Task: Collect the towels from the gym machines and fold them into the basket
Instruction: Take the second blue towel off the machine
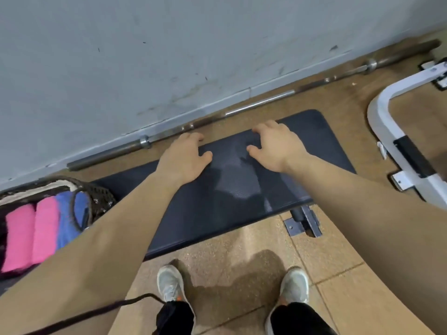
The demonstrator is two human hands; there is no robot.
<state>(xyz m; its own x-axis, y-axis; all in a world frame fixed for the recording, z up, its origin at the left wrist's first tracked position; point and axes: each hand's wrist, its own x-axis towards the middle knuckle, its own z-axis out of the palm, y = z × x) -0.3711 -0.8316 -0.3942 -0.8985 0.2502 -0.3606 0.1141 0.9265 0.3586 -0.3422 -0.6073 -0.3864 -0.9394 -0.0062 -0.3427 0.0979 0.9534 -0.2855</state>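
A dark woven basket (101, 197) stands at the left end of a black padded bench (217, 213). Inside it lie two folded pink towels (46, 228) side by side and a folded blue towel (66, 218) to their right. My left hand (181, 158) rests palm down on the bench pad near its far edge, fingers apart, holding nothing. My right hand (273, 146) hovers or rests palm down a little to the right, fingers curled and spread, also holding nothing. No towel lies on the bench.
A long steel barbell (261, 102) lies on the brown floor along the grey wall behind the bench. A white machine frame (384, 122) stands at the right. The bench's metal foot (303, 222) sticks out in front. My two shoes (170, 284) stand before the bench.
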